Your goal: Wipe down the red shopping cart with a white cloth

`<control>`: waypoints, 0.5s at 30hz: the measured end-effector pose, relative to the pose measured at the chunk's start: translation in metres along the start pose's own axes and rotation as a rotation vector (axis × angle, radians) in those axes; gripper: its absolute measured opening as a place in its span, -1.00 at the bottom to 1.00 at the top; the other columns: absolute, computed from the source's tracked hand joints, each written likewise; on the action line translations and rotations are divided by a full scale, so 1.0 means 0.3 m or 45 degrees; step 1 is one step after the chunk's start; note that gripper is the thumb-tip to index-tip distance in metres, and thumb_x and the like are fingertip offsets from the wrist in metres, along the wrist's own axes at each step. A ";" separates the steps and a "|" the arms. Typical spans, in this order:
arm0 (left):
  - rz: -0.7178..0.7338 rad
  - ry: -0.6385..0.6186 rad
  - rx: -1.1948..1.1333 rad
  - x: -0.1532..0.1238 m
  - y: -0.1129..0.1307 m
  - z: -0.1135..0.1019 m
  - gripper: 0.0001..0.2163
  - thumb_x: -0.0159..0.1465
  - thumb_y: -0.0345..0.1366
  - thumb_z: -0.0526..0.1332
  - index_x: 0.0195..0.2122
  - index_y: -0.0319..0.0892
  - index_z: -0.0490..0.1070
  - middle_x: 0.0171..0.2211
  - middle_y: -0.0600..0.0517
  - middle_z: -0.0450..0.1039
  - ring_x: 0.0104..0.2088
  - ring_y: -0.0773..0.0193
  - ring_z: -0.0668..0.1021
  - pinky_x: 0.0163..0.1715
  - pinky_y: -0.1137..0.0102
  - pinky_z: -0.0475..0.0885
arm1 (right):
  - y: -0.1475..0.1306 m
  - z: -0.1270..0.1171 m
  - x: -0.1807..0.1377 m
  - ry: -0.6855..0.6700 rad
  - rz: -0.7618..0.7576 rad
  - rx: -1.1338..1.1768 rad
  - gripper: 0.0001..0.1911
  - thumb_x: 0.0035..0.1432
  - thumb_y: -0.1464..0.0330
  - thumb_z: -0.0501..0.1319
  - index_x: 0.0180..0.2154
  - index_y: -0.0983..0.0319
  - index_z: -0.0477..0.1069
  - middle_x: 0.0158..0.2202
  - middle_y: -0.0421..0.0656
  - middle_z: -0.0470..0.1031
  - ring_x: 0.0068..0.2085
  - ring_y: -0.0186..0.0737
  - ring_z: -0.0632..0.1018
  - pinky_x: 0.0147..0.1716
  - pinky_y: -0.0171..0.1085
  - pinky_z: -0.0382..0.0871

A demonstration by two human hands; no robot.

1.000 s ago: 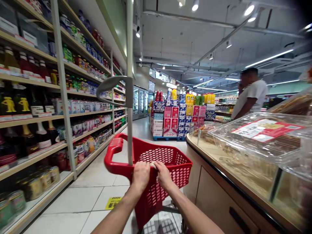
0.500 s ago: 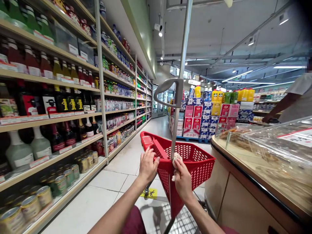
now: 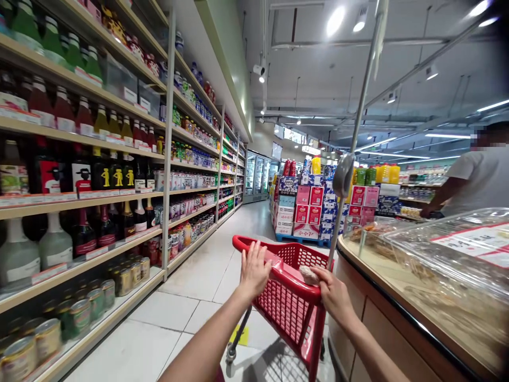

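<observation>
Now | left hand (image 3: 254, 268) splayed flat on red cart (image 3: 286, 305) rim, 12 o'clock | right hand (image 3: 334, 294) closed around pale wad (image 3: 308, 274) on rim, 1 o'clock | cart mid-aisle, counter (image 3: 397, 313) at 3 o'clock

Red shopping basket (image 3: 292, 297) with a honeycomb mesh wall; grey pole (image 3: 350, 159) rising from it; pale tiled floor (image 3: 191, 313) with a yellow sticker (image 3: 239, 335); stacked red, pink and blue-and-white boxes (image 3: 314, 207); beige counter (image 3: 377, 313) edged black.

Head-worn view, forward down the aisle (image 3: 222, 265)
</observation>
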State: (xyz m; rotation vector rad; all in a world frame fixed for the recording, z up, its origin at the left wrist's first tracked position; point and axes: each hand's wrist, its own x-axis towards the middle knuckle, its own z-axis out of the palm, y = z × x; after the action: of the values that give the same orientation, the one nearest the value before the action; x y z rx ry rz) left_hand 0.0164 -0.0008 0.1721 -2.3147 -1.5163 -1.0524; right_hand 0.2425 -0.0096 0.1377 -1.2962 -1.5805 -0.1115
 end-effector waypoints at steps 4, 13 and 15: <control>-0.008 -0.118 0.065 0.048 0.012 0.055 -0.59 0.28 -0.12 -0.07 0.07 -0.19 0.24 0.17 -0.12 0.15 0.19 0.08 0.14 0.14 -0.02 0.01 | 0.001 -0.061 0.023 -0.073 0.026 -0.149 -0.59 -0.07 0.46 -0.08 -0.32 0.18 0.51 -0.24 -0.14 0.54 -0.21 -0.16 0.54 -0.18 -0.18 0.41; 0.270 -0.032 0.083 0.024 0.084 0.079 -0.67 0.26 -0.22 0.01 0.04 -0.12 0.27 0.11 -0.07 0.25 0.14 0.09 0.24 0.14 -0.08 -0.05 | -0.089 -0.007 -0.015 0.012 -0.223 -0.281 -0.50 0.00 0.59 -0.11 -0.08 0.25 0.41 0.06 -0.04 0.34 0.09 -0.14 0.33 0.07 -0.10 0.20; 0.297 -0.058 0.040 0.021 0.076 0.084 -0.66 0.26 -0.28 0.01 0.07 -0.11 0.23 0.14 -0.03 0.22 0.16 0.13 0.20 0.14 -0.06 -0.01 | -0.014 -0.046 -0.022 0.078 -0.141 -0.371 -0.54 0.01 0.55 -0.07 -0.11 0.22 0.42 0.03 -0.06 0.36 0.05 -0.11 0.37 0.05 -0.06 0.22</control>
State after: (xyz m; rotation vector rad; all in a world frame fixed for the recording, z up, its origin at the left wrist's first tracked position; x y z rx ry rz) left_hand 0.0489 0.0059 0.1627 -2.4351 -1.2295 -0.9154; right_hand 0.2472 -0.0244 0.1411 -1.4118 -1.6252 -0.4609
